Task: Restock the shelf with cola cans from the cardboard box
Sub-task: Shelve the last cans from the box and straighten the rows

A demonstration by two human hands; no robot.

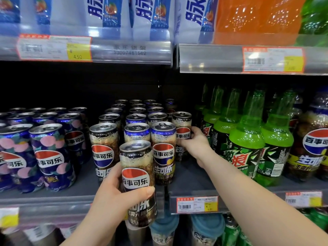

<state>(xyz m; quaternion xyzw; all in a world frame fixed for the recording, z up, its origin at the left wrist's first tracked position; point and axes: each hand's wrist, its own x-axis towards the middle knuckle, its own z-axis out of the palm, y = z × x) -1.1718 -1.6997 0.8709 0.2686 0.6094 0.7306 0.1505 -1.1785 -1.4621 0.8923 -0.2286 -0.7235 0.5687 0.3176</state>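
Note:
My left hand [113, 194] grips a tall dark cola can [137, 176] with a red, white and blue logo, held upright in front of the middle shelf's edge. My right hand [194, 142] reaches onto the shelf [188, 180] and wraps around another cola can [182, 128] of the same kind, standing at the right end of the rows. Several matching cola cans [136, 119] stand in rows behind and between my hands. No cardboard box is in view.
Purple peach-patterned cans [48, 153] fill the shelf's left part. Green soda bottles [246, 139] stand just right of my right hand, with a brown cola bottle [312, 144] beyond. The shelf above [131, 50] holds blue-labelled and orange bottles. Price tags line the rails.

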